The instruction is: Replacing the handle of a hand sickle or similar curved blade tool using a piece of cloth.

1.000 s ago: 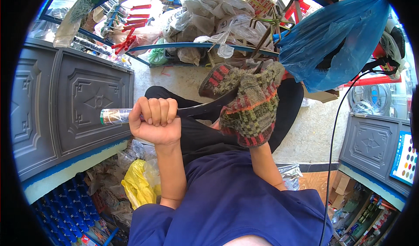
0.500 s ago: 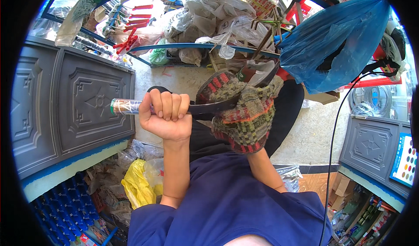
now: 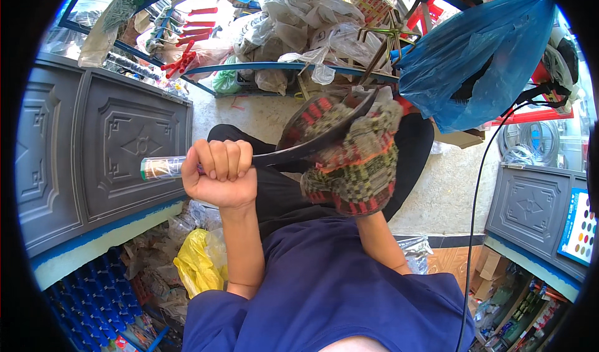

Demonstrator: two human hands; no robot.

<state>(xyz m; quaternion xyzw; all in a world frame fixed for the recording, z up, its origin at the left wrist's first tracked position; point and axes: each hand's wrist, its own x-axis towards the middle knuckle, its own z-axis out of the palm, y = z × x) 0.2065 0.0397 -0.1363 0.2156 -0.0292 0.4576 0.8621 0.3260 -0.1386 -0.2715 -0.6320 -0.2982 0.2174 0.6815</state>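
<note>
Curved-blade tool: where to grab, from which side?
By the handle, probably from the person's left. It is straight and rod-like, and its butt end sticks out free past the closed left hand. I'd avoid the other end: the dark curved blade sweeps across the patterned cloth.

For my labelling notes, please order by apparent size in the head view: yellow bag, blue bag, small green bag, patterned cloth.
Largest to smallest:
1. blue bag
2. patterned cloth
3. yellow bag
4. small green bag
</note>
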